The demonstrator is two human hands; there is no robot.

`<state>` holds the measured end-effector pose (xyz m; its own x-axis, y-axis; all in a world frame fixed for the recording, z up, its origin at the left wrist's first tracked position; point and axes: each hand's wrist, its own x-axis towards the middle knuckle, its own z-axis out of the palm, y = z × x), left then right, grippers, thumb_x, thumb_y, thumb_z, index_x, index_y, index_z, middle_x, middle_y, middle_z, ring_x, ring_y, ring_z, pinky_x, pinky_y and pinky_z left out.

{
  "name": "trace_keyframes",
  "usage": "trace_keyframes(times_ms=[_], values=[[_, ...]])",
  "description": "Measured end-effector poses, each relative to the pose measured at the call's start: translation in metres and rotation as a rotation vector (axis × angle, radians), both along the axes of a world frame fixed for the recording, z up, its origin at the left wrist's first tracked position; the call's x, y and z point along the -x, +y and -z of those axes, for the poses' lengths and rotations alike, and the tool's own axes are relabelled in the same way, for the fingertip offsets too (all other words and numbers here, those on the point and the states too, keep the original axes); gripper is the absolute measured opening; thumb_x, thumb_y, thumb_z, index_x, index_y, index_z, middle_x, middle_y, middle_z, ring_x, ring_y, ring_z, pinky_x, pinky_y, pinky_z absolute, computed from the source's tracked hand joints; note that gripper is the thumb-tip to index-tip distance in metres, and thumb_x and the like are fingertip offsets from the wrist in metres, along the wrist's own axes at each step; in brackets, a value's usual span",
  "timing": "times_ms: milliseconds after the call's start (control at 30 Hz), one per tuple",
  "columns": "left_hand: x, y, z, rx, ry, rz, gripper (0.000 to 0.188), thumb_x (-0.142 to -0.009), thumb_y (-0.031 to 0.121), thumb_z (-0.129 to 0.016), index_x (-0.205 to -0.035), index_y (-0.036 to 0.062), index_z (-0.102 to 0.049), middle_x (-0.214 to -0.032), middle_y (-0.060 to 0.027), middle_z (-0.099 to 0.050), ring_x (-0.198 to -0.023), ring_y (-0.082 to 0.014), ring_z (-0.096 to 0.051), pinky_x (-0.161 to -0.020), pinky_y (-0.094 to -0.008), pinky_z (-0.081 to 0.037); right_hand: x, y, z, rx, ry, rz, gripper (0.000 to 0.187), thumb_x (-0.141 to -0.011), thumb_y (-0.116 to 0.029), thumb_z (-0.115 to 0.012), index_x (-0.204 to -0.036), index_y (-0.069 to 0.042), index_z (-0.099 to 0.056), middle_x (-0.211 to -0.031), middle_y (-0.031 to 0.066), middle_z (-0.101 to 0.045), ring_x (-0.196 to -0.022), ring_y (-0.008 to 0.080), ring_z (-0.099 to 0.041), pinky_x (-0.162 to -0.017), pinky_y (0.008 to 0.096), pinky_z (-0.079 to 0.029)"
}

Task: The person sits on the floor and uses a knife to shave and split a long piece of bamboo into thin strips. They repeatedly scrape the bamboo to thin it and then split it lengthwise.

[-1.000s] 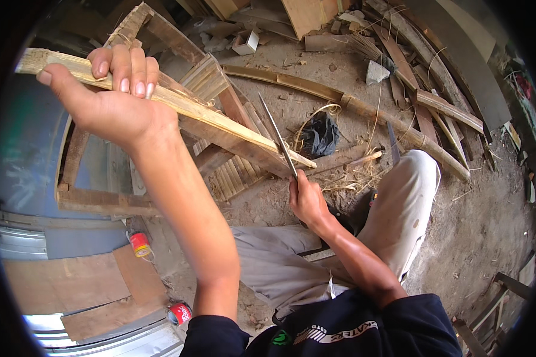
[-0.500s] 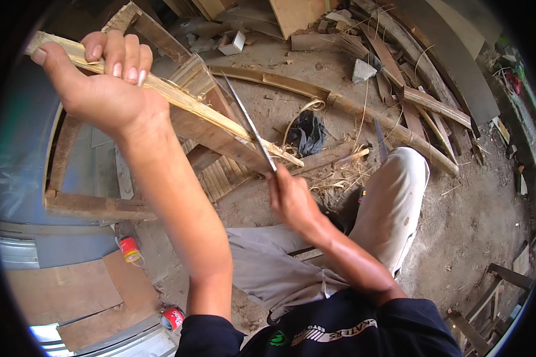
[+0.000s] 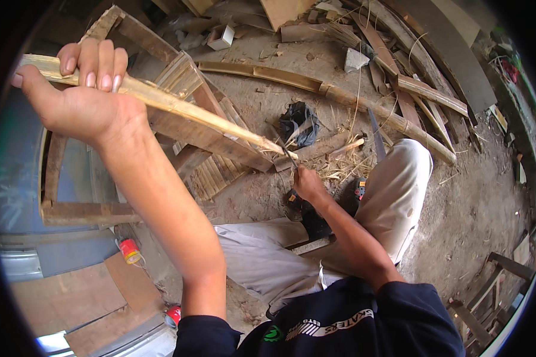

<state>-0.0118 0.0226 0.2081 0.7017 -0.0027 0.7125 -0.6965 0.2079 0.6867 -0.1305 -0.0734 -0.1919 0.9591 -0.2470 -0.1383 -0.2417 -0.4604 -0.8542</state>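
My left hand (image 3: 92, 98), raised at the upper left, is closed around the upper end of a long, pale bamboo strip (image 3: 190, 113). The strip slants down to the right, its lower end near my right hand. With my right hand (image 3: 311, 183) I grip a knife (image 3: 289, 154), whose dark blade lies against the strip close to that lower end. The blade appears foreshortened, and its handle is hidden in my fist. Behind the strip is a wooden frame with slats (image 3: 220, 178).
A split bamboo pole (image 3: 363, 110) lies across the dirt floor beyond a black plastic bag (image 3: 299, 124) and pale shavings (image 3: 339, 163). A flat metal blade (image 3: 377, 134) stands by my right knee. Boards and poles (image 3: 393, 53) are heaped at the upper right. A red-and-yellow can (image 3: 130, 251) lies lower left.
The knife has slid down the strip to its lower end, my right hand moving slightly right and down. My left hand and the strip have shifted left; the curled shaving no longer shows.
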Motion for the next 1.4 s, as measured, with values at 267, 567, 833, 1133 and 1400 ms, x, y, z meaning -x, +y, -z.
trace_keyframes(times_ms=[267, 567, 833, 1133, 1400], values=[[-0.004, 0.003, -0.003, -0.004, 0.041, -0.008, 0.060, -0.091, 0.069, -0.037, -0.069, 0.0131, -0.032, -0.048, 0.0016, -0.025, -0.040, -0.0087, -0.021, -0.041, -0.0222, -0.017, 0.008, -0.007, 0.035, 0.152, 0.069, 0.027, 0.016, -0.087, -0.010, -0.052, -0.088, 0.005, -0.057, -0.074, 0.0306, -0.063, -0.074, 0.0485, -0.063, -0.066, 0.0555, -0.052], [-0.009, 0.019, -0.002, 0.023, 0.059, 0.006, 0.058, -0.095, 0.065, -0.032, -0.070, 0.0128, -0.033, -0.048, 0.0012, -0.026, -0.038, -0.0089, -0.021, -0.038, -0.0213, -0.019, 0.008, -0.008, 0.074, 0.247, 0.106, -0.025, 0.031, -0.094, -0.020, -0.052, -0.076, 0.004, -0.059, -0.068, 0.0275, -0.062, -0.067, 0.0471, -0.063, -0.065, 0.0546, -0.052], [0.000, 0.010, -0.002, 0.028, 0.070, -0.011, 0.060, -0.096, 0.066, -0.029, -0.070, 0.0124, -0.033, -0.047, 0.0015, -0.026, -0.039, -0.0087, -0.019, -0.039, -0.0215, -0.018, 0.011, -0.012, 0.066, 0.175, -0.088, -0.033, 0.026, -0.096, -0.023, -0.051, -0.087, 0.002, -0.054, -0.066, 0.0283, -0.061, -0.064, 0.0484, -0.062, -0.060, 0.0563, -0.050], [-0.001, 0.005, -0.004, 0.019, 0.071, 0.024, 0.058, -0.097, 0.064, -0.030, -0.071, 0.0121, -0.033, -0.050, 0.0003, -0.025, -0.041, -0.0101, -0.021, -0.040, -0.0226, -0.018, 0.012, -0.026, 0.112, 0.273, 0.193, -0.124, 0.018, -0.086, -0.013, -0.055, -0.080, 0.003, -0.064, -0.076, 0.0279, -0.065, -0.075, 0.0430, -0.067, -0.065, 0.0510, -0.054], [0.007, -0.010, -0.002, 0.007, 0.052, -0.104, 0.061, -0.096, 0.068, -0.029, -0.071, 0.0125, -0.032, -0.049, 0.0012, -0.025, -0.041, -0.0093, -0.018, -0.042, -0.0233, -0.017, 0.026, -0.033, 0.139, 0.246, 0.187, -0.141, 0.020, -0.084, -0.011, -0.054, -0.079, 0.003, -0.068, -0.079, 0.0280, -0.067, -0.076, 0.0413, -0.069, -0.066, 0.0506, -0.056]])
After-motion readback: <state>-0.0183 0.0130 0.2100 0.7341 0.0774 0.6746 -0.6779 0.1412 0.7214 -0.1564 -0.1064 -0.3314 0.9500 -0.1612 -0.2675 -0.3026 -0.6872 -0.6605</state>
